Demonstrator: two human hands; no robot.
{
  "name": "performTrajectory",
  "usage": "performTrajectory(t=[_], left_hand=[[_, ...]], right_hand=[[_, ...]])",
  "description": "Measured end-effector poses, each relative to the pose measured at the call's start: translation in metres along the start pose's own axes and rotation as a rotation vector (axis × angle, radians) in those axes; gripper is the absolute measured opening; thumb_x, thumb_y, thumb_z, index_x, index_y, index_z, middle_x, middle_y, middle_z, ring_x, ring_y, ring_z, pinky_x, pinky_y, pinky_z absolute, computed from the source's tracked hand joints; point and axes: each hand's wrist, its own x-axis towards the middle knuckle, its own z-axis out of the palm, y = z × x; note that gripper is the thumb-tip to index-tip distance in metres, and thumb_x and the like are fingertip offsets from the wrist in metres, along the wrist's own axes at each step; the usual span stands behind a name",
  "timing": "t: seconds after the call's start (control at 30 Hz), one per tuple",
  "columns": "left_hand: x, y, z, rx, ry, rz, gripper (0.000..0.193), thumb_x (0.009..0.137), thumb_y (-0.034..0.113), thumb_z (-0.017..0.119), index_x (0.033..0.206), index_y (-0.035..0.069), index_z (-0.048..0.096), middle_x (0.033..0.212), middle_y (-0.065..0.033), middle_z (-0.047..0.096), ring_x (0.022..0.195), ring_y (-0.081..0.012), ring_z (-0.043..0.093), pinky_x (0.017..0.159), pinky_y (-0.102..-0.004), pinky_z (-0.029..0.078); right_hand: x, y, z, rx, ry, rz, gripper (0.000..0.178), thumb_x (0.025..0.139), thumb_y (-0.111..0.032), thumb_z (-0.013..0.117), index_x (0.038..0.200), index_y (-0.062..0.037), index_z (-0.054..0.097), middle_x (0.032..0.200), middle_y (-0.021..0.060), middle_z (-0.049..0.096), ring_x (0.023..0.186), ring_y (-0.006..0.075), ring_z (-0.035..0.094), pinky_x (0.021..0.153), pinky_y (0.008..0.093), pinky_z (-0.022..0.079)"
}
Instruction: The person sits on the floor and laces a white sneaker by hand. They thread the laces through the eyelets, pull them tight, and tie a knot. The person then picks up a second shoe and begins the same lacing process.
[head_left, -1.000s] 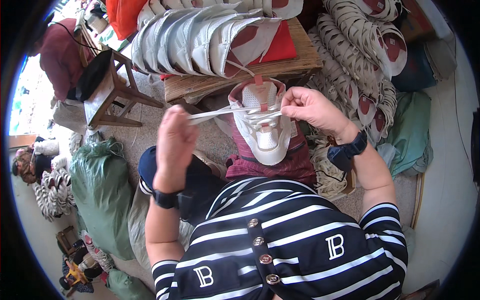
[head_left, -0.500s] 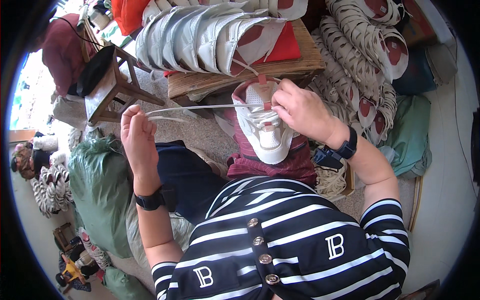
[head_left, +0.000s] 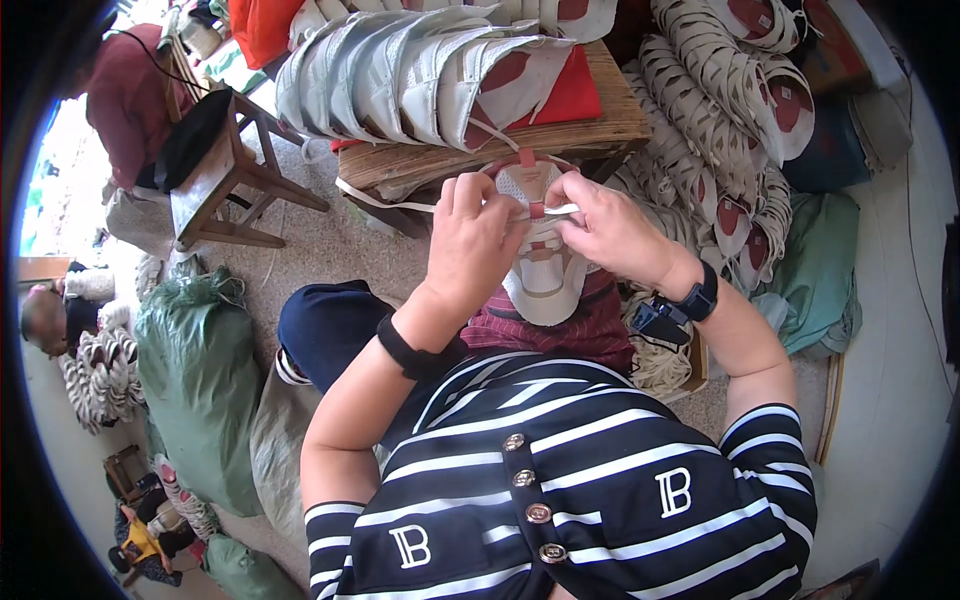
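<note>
A white and beige shoe upper [head_left: 543,288] with dark red lining lies in front of me, toe toward me, on dark red striped cloth [head_left: 595,335]. Across its tongue, by a small dark red loop [head_left: 537,211], runs a white shoelace [head_left: 385,204], its free length trailing out to the left. My left hand [head_left: 468,240] is closed on the lace at the left of the loop. On the loop's right side, my right hand [head_left: 608,228] pinches a short piece of the same lace. Both hands partly cover the eyelet rows.
A wooden bench [head_left: 620,110] ahead bears nested white uppers [head_left: 400,85]. More uppers [head_left: 690,130] are piled at right, near a box of laces [head_left: 665,365]. A wooden chair [head_left: 235,190] and green sack [head_left: 200,390] stand left. Another person [head_left: 150,540] sits lower left.
My left hand has come from far left, where it held the lace stretched out, to the shoe's tongue. The lace now hangs slack to the left. My right hand stays by the loop.
</note>
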Motion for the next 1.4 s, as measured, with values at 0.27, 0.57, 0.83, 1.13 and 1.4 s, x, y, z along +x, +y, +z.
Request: performTrajectory(t=[0.27, 0.57, 0.83, 1.13, 1.4], left_hand=[[0.001, -0.003, 0.005, -0.09, -0.132, -0.103, 0.012, 0.076, 0.011, 0.077, 0.082, 0.006, 0.068, 0.093, -0.01, 0.049, 0.097, -0.0304, 0.048, 0.083, -0.0394, 0.042], [-0.015, -0.001, 0.013, -0.129, 0.074, -0.257, 0.024, 0.078, 0.008, 0.076, 0.096, 0.003, 0.061, 0.108, -0.018, 0.048, 0.102, -0.0354, 0.05, 0.09, -0.0432, 0.044], [-0.006, 0.004, -0.011, -0.353, -0.242, -0.597, 0.016, 0.086, 0.01, 0.072, 0.096, 0.001, 0.062, 0.082, -0.0141, 0.062, 0.075, -0.0303, 0.063, 0.067, -0.0366, 0.051], [-0.036, -0.06, -0.05, -0.132, -0.259, -0.209, 0.014, 0.088, 0.005, 0.067, 0.102, 0.002, 0.07, 0.084, -0.0143, 0.061, 0.079, -0.0344, 0.062, 0.071, -0.0407, 0.051], [-0.096, -0.129, -0.057, -0.116, -0.195, -0.852, 0.02, 0.1, 0.016, 0.057, 0.11, 0.003, 0.068, 0.098, -0.0113, 0.069, 0.089, -0.0246, 0.068, 0.077, -0.0343, 0.054]], right_hand=[[-0.007, 0.005, 0.012, -0.102, 0.068, -0.175, 0.013, 0.087, -0.007, 0.066, 0.098, -0.0037, 0.059, 0.09, 0.016, 0.062, 0.08, 0.0371, 0.062, 0.067, 0.0421, 0.05], [-0.015, 0.033, -0.003, 0.604, -0.074, 0.327, 0.017, 0.097, -0.018, 0.065, 0.09, -0.0021, 0.066, 0.074, -0.0068, 0.056, 0.072, 0.0031, 0.048, 0.065, 0.0236, 0.041], [-0.002, 0.031, -0.021, 0.352, -0.192, 0.309, 0.017, 0.097, -0.015, 0.062, 0.095, 0.0016, 0.068, 0.076, -0.0018, 0.062, 0.075, 0.0044, 0.054, 0.067, 0.0236, 0.044], [-0.007, 0.065, -0.035, 0.209, -0.173, 0.147, 0.019, 0.093, -0.017, 0.064, 0.095, 0.0003, 0.07, 0.081, 0.0106, 0.068, 0.074, 0.0183, 0.062, 0.072, 0.0314, 0.05], [-0.032, 0.103, -0.035, 0.084, -0.089, 0.724, 0.015, 0.097, -0.016, 0.059, 0.094, -0.0062, 0.07, 0.101, 0.0118, 0.069, 0.09, 0.0201, 0.068, 0.074, 0.0366, 0.052]])
